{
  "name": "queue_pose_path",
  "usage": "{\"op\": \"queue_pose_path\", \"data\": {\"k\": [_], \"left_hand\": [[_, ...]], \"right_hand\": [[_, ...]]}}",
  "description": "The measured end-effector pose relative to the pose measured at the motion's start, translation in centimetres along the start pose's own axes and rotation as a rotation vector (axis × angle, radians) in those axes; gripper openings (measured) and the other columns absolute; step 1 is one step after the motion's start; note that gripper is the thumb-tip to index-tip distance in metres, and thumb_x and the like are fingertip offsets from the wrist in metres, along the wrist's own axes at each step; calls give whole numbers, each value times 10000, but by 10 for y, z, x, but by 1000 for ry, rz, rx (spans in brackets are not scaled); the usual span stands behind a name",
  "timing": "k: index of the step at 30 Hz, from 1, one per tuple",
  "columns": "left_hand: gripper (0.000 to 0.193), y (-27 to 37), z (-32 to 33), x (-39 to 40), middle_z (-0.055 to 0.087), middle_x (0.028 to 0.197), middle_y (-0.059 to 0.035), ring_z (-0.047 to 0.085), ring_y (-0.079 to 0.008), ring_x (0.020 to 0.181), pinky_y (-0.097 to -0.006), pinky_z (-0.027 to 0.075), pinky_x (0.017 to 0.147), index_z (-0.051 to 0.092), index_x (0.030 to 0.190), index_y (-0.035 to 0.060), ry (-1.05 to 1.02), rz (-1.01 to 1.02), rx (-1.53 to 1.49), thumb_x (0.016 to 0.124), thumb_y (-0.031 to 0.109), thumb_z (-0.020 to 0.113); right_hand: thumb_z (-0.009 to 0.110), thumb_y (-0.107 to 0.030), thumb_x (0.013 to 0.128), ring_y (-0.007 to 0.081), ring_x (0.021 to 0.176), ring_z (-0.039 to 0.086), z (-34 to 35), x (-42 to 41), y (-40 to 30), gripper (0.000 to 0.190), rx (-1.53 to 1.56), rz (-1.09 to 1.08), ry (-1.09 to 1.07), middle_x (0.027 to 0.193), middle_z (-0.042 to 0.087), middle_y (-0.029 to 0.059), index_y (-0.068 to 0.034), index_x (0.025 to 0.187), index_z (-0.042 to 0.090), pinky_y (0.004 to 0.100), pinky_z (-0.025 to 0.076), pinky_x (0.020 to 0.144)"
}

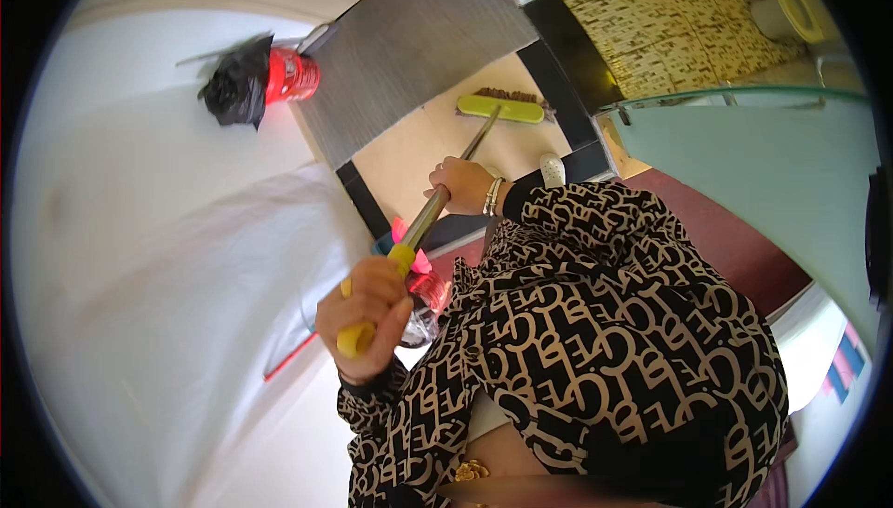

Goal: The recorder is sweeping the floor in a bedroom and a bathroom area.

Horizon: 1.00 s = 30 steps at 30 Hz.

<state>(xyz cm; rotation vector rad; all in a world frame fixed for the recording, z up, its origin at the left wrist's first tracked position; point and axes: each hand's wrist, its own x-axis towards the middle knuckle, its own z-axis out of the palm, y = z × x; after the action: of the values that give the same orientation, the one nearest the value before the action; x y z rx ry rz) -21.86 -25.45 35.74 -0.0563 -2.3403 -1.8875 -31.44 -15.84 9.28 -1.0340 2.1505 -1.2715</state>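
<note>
Both my hands grip one long-handled mop, which slants from lower left to upper right. My left hand (366, 319) wraps around the yellow grip (357, 339) at the top end of the handle. Further down, my right hand (464, 185) holds the shiny metal shaft (427, 218) and wears bracelets at the wrist. At the far end, a yellow-green mop head (501, 108) with a brown shaggy fringe rests on the beige floor tile (391, 152), close to its dark border. One white clog (552, 169) shows just past my right forearm.
A red bin (293, 75) with a black plastic bag (237, 86) stands by the white wall. A glass door (753, 173) is at right; beyond it are mosaic tiles (656, 19) and a toilet (795, 11). Red-and-pink items (427, 285) sit partly hidden beneath the handle.
</note>
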Motion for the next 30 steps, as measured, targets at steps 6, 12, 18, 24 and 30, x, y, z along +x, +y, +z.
{"op": "queue_pose_path", "data": {"k": [6, 12, 18, 24, 30], "left_hand": [[226, 8, 37, -35, 556, 647, -110, 552, -264, 612, -453, 492, 756, 473, 605, 20, 201, 116, 148, 629, -131, 640], [198, -127, 77, -46, 588, 797, -80, 563, -211, 792, -348, 445, 826, 510, 686, -1, 402, -56, 269, 793, -101, 644], [268, -147, 103, -61, 552, 749, -70, 529, -189, 731, -322, 446, 788, 463, 654, 18, 499, -74, 208, 778, -129, 650], [273, -92, 119, -91, 562, 734, -90, 570, -214, 736, -385, 456, 877, 464, 638, 21, 456, -100, 272, 750, -153, 643], [242, -39, 47, -84, 591, 712, -85, 606, -228, 738, -447, 461, 932, 490, 623, 10, 299, -181, 340, 740, -149, 630]], "right_hand": [[605, -306, 859, 302, 829, 554, -14, 16, 1, 289, -97, -229, 54, 770, 557, 108, -73, 698, 547, 416, 480, 709], [599, -167, 829, 270, 1174, 516, 8, 58, 63, 200, -345, 1, -261, 1152, 575, 93, -92, 1014, 598, 499, 457, 886], [593, -142, 848, 214, 1329, 398, 14, 44, 75, 306, -480, 39, -499, 1324, 520, 44, -135, 1154, 584, 473, 416, 959], [611, -159, 823, 232, 1164, 527, 27, 17, 82, 218, -559, -165, -412, 1111, 619, 94, -94, 1027, 645, 412, 473, 882], [648, -160, 764, 286, 871, 606, 57, 38, 64, 88, -234, -202, -252, 800, 614, 104, -85, 719, 644, 410, 497, 764]]}}
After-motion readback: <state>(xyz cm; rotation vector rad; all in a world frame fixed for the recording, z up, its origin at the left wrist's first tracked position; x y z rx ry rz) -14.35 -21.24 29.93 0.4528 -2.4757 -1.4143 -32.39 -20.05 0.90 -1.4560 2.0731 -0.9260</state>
